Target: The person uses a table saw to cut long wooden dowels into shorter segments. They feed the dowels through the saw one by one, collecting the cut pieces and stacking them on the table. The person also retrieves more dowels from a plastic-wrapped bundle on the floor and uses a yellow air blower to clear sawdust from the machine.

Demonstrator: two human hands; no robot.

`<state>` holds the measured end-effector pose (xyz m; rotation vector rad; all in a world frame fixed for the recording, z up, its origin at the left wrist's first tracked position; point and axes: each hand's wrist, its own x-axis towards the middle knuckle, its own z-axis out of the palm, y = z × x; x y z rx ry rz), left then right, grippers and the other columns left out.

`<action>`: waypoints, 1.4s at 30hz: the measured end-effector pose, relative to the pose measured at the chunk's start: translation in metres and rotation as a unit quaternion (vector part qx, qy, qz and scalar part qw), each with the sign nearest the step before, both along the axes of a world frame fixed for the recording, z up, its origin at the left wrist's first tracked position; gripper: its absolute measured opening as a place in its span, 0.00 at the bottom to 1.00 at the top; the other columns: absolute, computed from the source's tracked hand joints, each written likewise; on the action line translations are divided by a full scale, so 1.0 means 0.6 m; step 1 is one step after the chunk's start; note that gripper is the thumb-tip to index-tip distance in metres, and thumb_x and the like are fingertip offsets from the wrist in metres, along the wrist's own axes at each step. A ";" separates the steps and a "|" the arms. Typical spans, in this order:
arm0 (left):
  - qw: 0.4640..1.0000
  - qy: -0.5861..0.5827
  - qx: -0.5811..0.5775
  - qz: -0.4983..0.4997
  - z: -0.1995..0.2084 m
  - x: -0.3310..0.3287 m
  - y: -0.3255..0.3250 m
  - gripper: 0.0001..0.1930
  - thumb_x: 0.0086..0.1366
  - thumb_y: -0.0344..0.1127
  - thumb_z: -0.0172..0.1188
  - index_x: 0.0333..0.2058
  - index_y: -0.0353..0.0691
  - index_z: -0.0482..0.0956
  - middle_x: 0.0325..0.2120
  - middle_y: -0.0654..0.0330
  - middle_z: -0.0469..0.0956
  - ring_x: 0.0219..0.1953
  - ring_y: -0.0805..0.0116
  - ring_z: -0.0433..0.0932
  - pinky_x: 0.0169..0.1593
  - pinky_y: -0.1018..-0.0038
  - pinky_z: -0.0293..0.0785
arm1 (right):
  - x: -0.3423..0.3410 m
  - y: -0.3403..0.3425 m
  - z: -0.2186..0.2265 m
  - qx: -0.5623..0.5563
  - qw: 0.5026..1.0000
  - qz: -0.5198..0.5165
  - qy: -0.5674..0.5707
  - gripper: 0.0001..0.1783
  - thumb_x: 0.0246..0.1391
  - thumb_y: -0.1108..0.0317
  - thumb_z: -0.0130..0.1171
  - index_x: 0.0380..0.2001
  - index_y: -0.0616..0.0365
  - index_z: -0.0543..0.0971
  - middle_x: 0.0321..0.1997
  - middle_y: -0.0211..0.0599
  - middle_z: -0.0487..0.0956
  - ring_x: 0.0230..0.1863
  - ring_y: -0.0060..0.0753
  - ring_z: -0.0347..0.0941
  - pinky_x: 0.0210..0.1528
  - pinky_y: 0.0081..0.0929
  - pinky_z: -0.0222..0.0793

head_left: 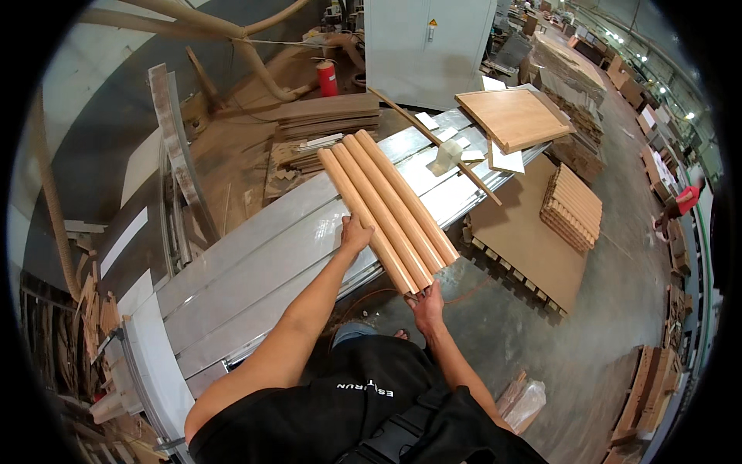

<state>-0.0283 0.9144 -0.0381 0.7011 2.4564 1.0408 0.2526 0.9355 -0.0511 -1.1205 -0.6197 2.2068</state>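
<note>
Right hand (427, 304) grip open under near ends, left hand (355, 233) flat beside rounded wooden mouldings (386, 206), long axis running away leftward

A small yellow warning label (431, 24) sits high on the door of the grey metal cabinet (427, 48) at the back, just above a small dark handle. Low at the right, on the concrete floor (587, 340), lies a clear plastic-wrapped bundle (522, 402), pale and crinkled. No screens show anywhere in view.
</note>
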 end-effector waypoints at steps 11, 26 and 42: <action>0.995 0.040 0.038 -0.081 -0.017 -0.012 -0.028 0.39 0.59 0.39 0.67 0.66 0.32 0.61 0.52 0.38 0.67 0.49 0.45 0.76 0.55 0.60 0.75 | -0.078 0.031 -0.111 0.008 0.985 -0.143 0.102 0.47 0.70 0.36 0.39 0.76 0.55 0.41 0.78 0.41 0.52 0.75 0.39 0.55 0.75 0.40 0.53; 0.988 0.037 0.070 -0.131 -0.047 -0.042 -0.028 0.42 0.62 0.37 0.67 0.70 0.31 0.56 0.54 0.40 0.63 0.43 0.55 0.73 0.50 0.65 0.74 | -0.110 0.033 0.019 0.078 0.976 -0.204 -0.016 0.45 0.73 0.39 0.34 0.77 0.58 0.38 0.79 0.43 0.47 0.78 0.36 0.46 0.76 0.31 0.44; 0.959 0.172 0.180 -0.132 0.132 0.126 0.067 0.24 0.71 0.36 0.58 0.61 0.29 0.68 0.54 0.45 0.71 0.48 0.53 0.71 0.53 0.60 0.68 | -0.029 0.022 0.028 0.079 0.969 -0.199 -0.123 0.52 0.68 0.31 0.33 0.76 0.61 0.37 0.82 0.42 0.37 0.82 0.38 0.31 0.79 0.33 0.31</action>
